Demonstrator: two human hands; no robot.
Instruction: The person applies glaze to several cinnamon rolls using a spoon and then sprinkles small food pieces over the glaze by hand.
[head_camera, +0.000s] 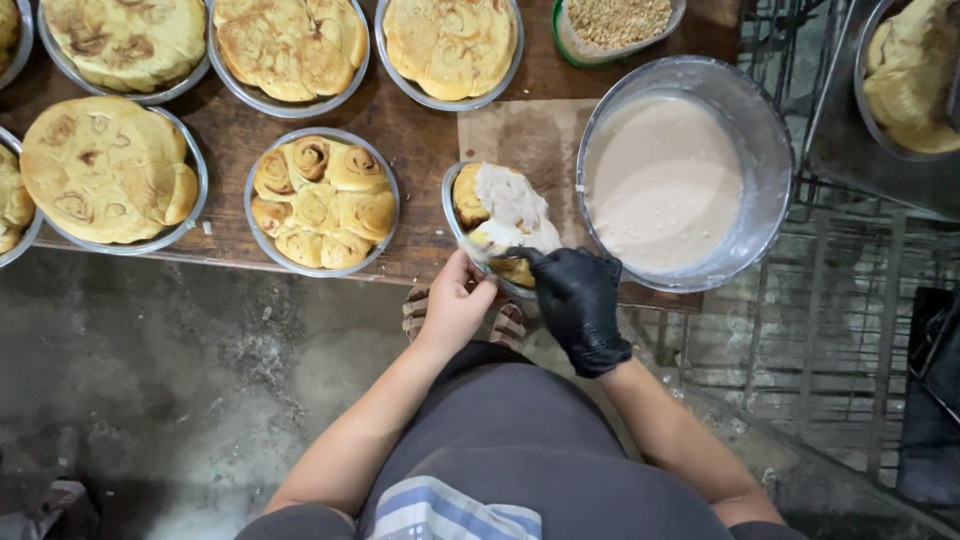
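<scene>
Black glove on the right hand (580, 305), fingers bent down onto the near edge of a small round pan of rolls (497, 222); whether they grip a tool there I cannot tell. Pale icing (513, 205) covers much of the rolls in that pan, with a bare golden roll showing at its left side. Left hand (456, 300), bare, fingers closed on the pan's near rim, holding it at the front edge of the wooden bench (420, 140).

Just right of the pan, touching or nearly so, a large metal bowl (745, 120) sits partly over the bench end, filled with smooth beige icing. Both rest on a sheet of brown paper (520, 135).

Left of the held pan, an uniced pan of spiral rolls (322, 200). Further left, a pan of flatter browned rolls (110, 170). Along the back row, three more pans (290, 45) of baked rolls, uniced. Beside them, at the top, a small tub of crumbs (610, 20) with a green rim.

Right of the bench, a wire rack (840, 300); another tray of rolls (915, 70) at upper right. Grey concrete floor (180, 380) below. Person wears a dark apron; sandalled feet visible under the bench edge.
</scene>
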